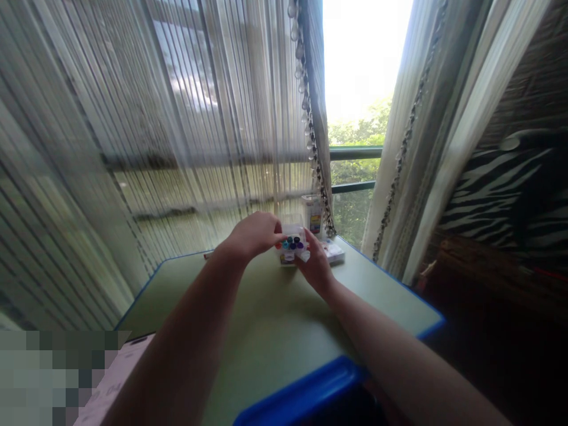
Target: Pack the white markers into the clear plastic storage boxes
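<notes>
At the far end of the table, both my hands grip a small clear plastic case (291, 242) from its two sides. Inside it show several round coloured ends in teal, purple, black and orange; whether they are pens or paint pots I cannot tell. My left hand (258, 232) is closed on the case's left side, thumb at its front. On the other side my right hand (316, 261) wraps round its right edge. A white flat box (333, 252) lies just beyond my right hand. Behind it stands a taller clear-and-white container (313, 214) with a coloured label.
The pale green table (266, 343) has a blue edge. A blue plastic rim (302, 390) rises at the near side. Pink printed paper or cloth (118, 376) is at lower left. Sheer curtains (213, 130) hang behind the table, beside a bright window opening (359, 118).
</notes>
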`<act>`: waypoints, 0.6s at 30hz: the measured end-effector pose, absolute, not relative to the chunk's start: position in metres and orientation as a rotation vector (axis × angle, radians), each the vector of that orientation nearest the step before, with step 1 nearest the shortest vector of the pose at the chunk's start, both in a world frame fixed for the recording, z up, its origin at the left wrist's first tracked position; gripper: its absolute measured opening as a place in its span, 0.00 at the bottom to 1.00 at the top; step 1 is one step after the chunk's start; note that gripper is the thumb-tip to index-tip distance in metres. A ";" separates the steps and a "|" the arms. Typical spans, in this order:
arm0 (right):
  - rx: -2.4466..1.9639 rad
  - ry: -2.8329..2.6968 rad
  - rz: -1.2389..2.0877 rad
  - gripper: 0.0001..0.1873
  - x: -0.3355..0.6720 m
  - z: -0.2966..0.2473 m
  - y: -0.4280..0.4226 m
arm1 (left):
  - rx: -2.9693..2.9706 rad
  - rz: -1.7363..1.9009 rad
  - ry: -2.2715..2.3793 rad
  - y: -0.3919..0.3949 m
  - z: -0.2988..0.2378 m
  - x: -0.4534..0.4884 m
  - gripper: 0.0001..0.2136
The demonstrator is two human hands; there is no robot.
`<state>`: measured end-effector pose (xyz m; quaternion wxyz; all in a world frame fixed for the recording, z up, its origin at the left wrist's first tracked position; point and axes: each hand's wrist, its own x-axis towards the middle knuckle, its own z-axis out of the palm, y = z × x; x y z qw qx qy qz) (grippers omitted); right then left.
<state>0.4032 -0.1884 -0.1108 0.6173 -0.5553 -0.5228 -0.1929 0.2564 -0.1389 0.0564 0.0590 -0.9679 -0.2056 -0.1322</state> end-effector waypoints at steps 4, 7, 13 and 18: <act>-1.281 -1.200 -0.439 0.37 0.403 -0.110 -0.189 | -2.952 -0.371 -0.632 -0.139 0.053 0.261 0.10; -1.272 -1.203 -0.433 0.36 0.403 -0.110 -0.189 | -3.006 -0.372 -0.537 -0.136 0.052 0.262 0.08; -1.280 -1.203 -0.429 0.37 0.404 -0.111 -0.188 | -3.032 -0.408 -0.552 -0.132 0.048 0.264 0.14; -1.276 -1.205 -0.416 0.37 0.403 -0.110 -0.188 | -3.072 -0.423 -0.534 -0.131 0.046 0.267 0.12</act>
